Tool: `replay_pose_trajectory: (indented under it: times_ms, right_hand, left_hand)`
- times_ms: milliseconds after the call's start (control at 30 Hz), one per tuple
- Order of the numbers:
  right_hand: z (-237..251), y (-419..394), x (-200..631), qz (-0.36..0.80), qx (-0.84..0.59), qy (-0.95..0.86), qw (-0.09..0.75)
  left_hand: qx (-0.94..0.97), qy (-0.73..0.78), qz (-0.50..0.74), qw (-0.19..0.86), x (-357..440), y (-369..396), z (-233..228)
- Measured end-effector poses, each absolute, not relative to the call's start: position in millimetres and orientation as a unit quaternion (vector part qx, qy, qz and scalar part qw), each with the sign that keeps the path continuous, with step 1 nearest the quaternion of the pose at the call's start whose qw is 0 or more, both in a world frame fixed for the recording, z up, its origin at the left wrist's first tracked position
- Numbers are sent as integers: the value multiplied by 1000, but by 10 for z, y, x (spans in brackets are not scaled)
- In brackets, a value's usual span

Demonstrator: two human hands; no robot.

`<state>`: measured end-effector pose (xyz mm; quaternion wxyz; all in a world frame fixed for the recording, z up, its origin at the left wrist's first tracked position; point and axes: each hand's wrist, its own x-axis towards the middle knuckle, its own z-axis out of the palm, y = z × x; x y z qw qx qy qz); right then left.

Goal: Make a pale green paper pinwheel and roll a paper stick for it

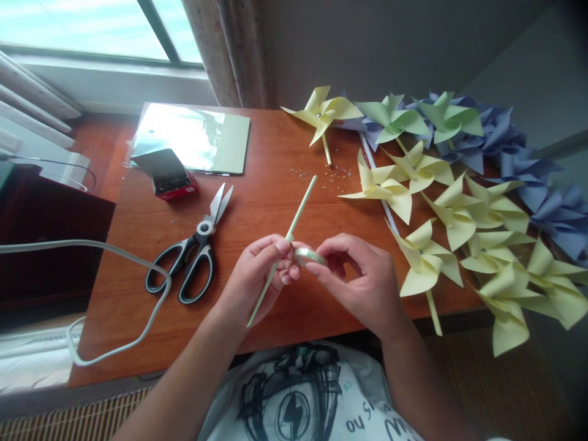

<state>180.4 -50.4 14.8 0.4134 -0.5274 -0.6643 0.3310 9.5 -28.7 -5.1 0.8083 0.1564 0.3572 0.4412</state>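
Your left hand (261, 269) pinches a thin pale green straw (294, 226) at table centre, your right hand (358, 275) grips a small glossy tape roll (309, 256) against it, steel scissors (195, 251) at nine o'clock, crisp folded paper pinwheels (441, 202) from one to four o'clock.

Daylight from the window (87, 27) at upper left; glare on the plastic sheet (193, 135); dark, vignetted corners; wide-angle bending at edges.

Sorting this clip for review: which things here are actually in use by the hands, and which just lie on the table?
In use: left hand gripping pale stick; right hand holding tape roll.

Lying about: scissors, red box, plastic sheet pack, finished pinwheels, white cable.
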Motion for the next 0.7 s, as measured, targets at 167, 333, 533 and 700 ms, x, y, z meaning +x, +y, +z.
replay_pose_trajectory:
  times_ms: [167, 333, 533, 700]
  right_hand:
    - [176, -508, 1772, 344, -523, -655, 422]
    - [189, -512, 1764, 356, -519, -652, 423]
    - [220, -530, 1758, 362, -529, -650, 408]
    - [180, -525, 1790, 330, -567, -657, 371]
  left_hand:
    - [163, 343, 449, 809, 99, -293, -78]
    - [165, 328, 454, 812, 98, -291, -70]
    - [185, 333, 454, 805, 107, -299, -70]
    - [304, 387, 468, 734, 90, -341, -127]
